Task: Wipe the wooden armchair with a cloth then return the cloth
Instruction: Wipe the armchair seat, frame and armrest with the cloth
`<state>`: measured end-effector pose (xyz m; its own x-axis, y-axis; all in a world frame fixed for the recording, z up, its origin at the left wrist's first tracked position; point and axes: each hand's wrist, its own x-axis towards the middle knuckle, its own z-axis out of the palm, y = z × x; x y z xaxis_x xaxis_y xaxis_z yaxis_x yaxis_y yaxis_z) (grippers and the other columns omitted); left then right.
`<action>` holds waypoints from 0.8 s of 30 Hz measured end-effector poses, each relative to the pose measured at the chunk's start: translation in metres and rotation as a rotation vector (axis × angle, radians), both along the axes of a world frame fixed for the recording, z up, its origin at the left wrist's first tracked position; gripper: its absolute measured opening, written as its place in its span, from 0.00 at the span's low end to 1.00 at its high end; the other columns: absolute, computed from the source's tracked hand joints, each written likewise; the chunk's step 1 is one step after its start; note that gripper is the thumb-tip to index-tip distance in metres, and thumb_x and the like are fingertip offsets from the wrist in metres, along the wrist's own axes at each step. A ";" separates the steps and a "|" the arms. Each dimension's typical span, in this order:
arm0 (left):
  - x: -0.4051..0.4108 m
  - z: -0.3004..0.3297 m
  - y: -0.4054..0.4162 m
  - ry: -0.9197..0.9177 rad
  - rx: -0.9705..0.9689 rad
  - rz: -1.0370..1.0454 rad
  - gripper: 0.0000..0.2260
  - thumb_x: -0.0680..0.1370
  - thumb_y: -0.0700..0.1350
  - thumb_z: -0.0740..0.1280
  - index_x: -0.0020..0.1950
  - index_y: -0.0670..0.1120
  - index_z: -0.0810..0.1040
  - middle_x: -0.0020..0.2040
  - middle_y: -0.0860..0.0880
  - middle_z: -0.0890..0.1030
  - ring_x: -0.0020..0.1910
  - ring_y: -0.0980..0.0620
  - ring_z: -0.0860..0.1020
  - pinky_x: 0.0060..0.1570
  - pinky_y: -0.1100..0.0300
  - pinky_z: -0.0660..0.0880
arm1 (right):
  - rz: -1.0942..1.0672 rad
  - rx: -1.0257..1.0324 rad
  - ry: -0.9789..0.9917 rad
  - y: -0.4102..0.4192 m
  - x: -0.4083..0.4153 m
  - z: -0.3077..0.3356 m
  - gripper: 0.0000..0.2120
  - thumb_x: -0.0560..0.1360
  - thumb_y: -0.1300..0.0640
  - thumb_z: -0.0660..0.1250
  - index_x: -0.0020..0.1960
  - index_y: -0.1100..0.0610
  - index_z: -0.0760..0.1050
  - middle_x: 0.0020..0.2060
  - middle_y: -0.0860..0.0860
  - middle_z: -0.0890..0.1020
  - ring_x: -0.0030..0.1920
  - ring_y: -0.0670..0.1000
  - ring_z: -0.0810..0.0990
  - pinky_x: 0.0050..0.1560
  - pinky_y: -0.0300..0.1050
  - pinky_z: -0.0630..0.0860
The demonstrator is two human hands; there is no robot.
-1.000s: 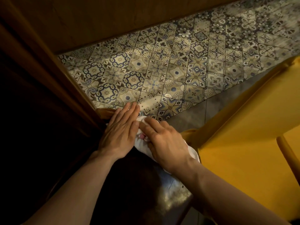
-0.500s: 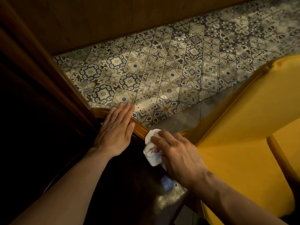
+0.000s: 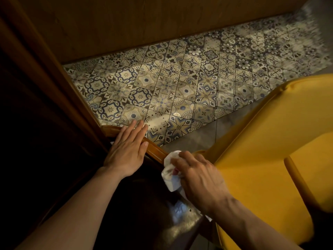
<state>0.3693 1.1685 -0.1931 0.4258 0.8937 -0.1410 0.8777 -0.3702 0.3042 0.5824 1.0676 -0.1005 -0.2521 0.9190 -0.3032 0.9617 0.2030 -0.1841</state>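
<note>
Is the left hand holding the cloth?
No, the left hand lies flat and open on the wooden rail; the right hand grips the white cloth.

Left hand (image 3: 126, 152) flat on wooden armchair rail (image 3: 155, 150), right hand (image 3: 200, 179) gripping white cloth (image 3: 170, 175) against it, yellow chair (image 3: 261, 150) beside, patterned tile floor (image 3: 180, 83) beyond

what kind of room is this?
Likely a café or restaurant seating area, though a home is possible: ornate patterned floor tiles, wood-panelled wall, mustard-yellow upholstered chair beside the polished wooden armchair rail.
</note>
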 end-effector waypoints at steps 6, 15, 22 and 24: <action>0.021 0.025 -0.015 -0.105 -0.019 0.027 0.27 0.84 0.56 0.43 0.82 0.49 0.53 0.83 0.52 0.51 0.81 0.56 0.43 0.78 0.56 0.37 | -0.228 0.123 0.166 -0.043 0.040 0.031 0.21 0.75 0.53 0.69 0.67 0.45 0.73 0.67 0.43 0.74 0.56 0.53 0.78 0.47 0.50 0.80; 0.114 0.020 -0.101 -0.059 0.020 -0.330 0.28 0.84 0.55 0.42 0.82 0.46 0.51 0.83 0.49 0.51 0.81 0.53 0.42 0.79 0.50 0.45 | -0.327 0.105 0.126 -0.102 0.072 0.007 0.30 0.72 0.54 0.72 0.72 0.48 0.69 0.73 0.48 0.69 0.62 0.56 0.74 0.53 0.50 0.80; 0.122 0.012 -0.107 0.018 0.060 -0.356 0.27 0.85 0.54 0.43 0.82 0.46 0.55 0.82 0.49 0.56 0.82 0.52 0.48 0.79 0.49 0.47 | -0.263 0.052 0.046 -0.115 0.079 -0.029 0.32 0.72 0.51 0.69 0.75 0.47 0.66 0.74 0.47 0.69 0.66 0.56 0.72 0.55 0.53 0.75; 0.122 0.011 -0.109 0.011 0.057 -0.340 0.27 0.85 0.55 0.43 0.82 0.46 0.55 0.82 0.49 0.56 0.82 0.53 0.48 0.79 0.50 0.47 | -0.247 0.053 0.022 -0.122 0.085 -0.032 0.32 0.72 0.50 0.70 0.75 0.47 0.66 0.73 0.47 0.71 0.63 0.56 0.73 0.52 0.53 0.75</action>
